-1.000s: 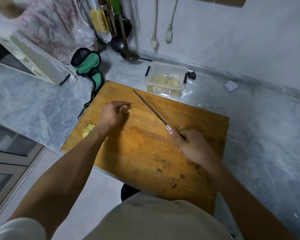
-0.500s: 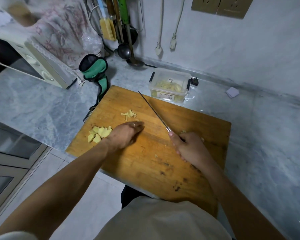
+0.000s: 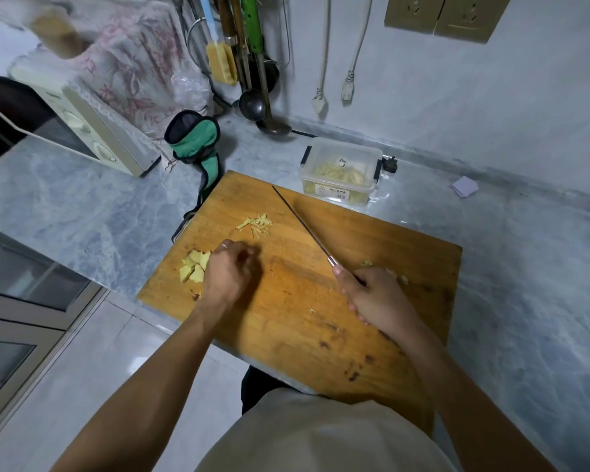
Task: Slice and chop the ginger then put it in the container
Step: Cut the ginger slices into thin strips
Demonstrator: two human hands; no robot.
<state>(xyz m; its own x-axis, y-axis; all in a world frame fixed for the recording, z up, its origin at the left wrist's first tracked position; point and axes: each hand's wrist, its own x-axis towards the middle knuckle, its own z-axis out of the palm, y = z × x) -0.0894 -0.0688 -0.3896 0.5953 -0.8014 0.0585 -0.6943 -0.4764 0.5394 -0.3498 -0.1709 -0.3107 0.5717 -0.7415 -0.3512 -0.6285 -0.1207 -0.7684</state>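
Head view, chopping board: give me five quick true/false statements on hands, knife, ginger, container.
1. The right hand grips the knife. True.
2. The container sits on the cutting board. False: it stands on the counter behind the board.
3. Ginger slices lie at the board's left edge. True.
4. The container is empty. False: it already holds ginger pieces.
5. The left hand holds the ginger shreds. False: they lie apart, farther up the board.

Pale yellow ginger slices on an orange-brown cutting board.
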